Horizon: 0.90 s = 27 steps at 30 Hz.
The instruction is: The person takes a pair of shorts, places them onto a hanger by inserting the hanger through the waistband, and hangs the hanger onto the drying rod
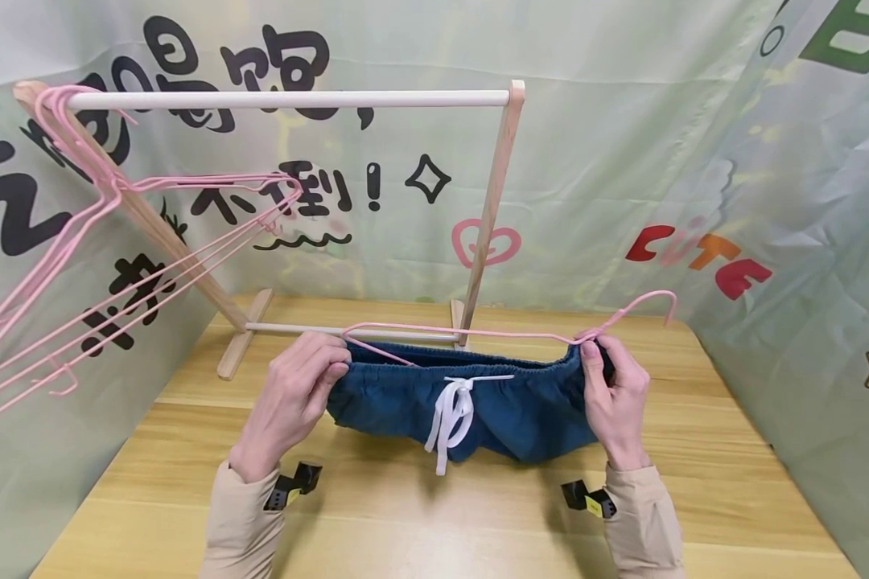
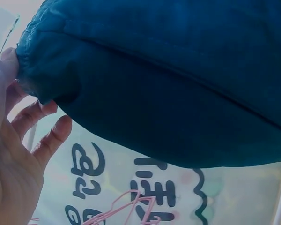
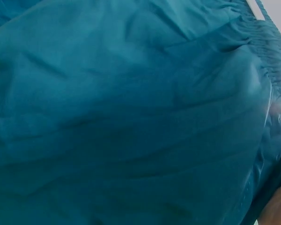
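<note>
Dark blue shorts (image 1: pixel 398 398) with an elastic waistband and a white drawstring bow (image 1: pixel 450 410) are held up above the table. My left hand (image 1: pixel 294 394) pinches the left end of the waistband, right at one corner of a pink hanger (image 1: pixel 478 330). In the left wrist view, the thumb and fingers (image 2: pixel 49 140) are at the gathered edge of the shorts (image 2: pixel 154 93). My right hand (image 1: pixel 620 398) grips the waistband's right end and the hanger near its neck, the hook pointing up and right. Cloth fills most of the right wrist view.
A wooden rack with a white top rail (image 1: pixel 297 100) stands behind on the wood-grain table (image 1: pixel 702 450). Several pink hangers (image 1: pixel 109 181) hang at its left end. A printed cloth backdrop (image 1: pixel 594 145) surrounds the table on the back and sides.
</note>
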Motion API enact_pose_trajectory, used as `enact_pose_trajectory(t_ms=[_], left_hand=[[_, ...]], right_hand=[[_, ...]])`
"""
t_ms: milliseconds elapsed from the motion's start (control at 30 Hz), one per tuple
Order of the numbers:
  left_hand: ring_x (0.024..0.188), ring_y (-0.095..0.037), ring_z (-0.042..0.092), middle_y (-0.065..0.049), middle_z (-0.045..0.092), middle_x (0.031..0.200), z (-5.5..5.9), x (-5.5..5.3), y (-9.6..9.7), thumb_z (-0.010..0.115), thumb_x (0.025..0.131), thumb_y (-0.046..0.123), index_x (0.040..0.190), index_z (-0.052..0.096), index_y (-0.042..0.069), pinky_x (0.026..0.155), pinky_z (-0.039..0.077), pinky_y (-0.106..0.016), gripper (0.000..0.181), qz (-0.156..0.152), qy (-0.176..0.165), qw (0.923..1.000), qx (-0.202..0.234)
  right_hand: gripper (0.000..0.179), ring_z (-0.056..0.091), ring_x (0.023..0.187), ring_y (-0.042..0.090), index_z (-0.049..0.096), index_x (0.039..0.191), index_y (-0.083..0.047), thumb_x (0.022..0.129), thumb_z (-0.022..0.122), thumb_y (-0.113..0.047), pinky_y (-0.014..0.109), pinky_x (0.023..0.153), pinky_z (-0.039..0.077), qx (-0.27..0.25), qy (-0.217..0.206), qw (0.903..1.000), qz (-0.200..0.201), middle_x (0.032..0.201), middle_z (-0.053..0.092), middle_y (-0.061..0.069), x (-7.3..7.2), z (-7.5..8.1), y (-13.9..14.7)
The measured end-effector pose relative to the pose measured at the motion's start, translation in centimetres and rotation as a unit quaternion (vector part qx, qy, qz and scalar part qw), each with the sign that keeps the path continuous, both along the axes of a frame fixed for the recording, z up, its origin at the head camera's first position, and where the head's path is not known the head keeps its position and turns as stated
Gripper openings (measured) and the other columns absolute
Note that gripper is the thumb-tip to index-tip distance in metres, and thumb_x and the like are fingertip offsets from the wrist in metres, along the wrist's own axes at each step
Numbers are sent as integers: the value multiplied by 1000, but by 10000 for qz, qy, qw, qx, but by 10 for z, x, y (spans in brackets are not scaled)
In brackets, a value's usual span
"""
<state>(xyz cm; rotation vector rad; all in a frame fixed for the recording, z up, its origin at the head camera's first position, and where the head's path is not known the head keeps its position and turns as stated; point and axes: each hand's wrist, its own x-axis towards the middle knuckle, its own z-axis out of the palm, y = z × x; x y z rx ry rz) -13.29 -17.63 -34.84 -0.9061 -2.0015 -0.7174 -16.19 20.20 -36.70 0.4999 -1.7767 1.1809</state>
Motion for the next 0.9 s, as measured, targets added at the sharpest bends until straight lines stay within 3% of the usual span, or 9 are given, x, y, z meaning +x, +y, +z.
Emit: enact_pose_trajectory(t_ms=[167,367,600,700,900], left_hand=[[90,-19,57,-5,64,93,5,4,0,42,108,29,94,65,4,84,45,-28,36,44,187,9998,-15],[90,-19,58,-5,66,93,9,7,0,44,108,29,92,66,6,83,46,-28,36,49,313,9995,-31],[88,-18,57,-3,66,90,11,10,0,45,108,27,90,66,6,81,46,-29,34,-53,468,9989,-59],[88,-17,56,-3,66,90,12,11,0,45,108,27,91,66,6,80,45,-28,34,-85,414,9991,-82],[87,-16,55,-2,64,90,8,9,3,45,108,26,92,65,5,80,45,-24,34,-242,233,9994,-67]], right_hand=[[11,62,90,-8,69,98,11,95,59,8,10,78,43,77,62,9999,26,100,70,-13,-1,-1,2],[9,64,96,-7,68,96,12,94,59,10,12,86,47,164,95,9998,119,94,72,7,-3,-1,5],[11,65,95,-3,68,96,8,92,59,13,12,85,46,336,25,9993,176,100,71,-11,-3,-2,8],[13,64,95,-4,69,96,7,92,59,13,12,86,46,411,-30,9989,222,100,71,-11,-3,-3,9],[13,62,96,-8,69,94,7,90,59,16,12,87,46,637,-47,9972,380,92,71,11,-3,-4,11]])
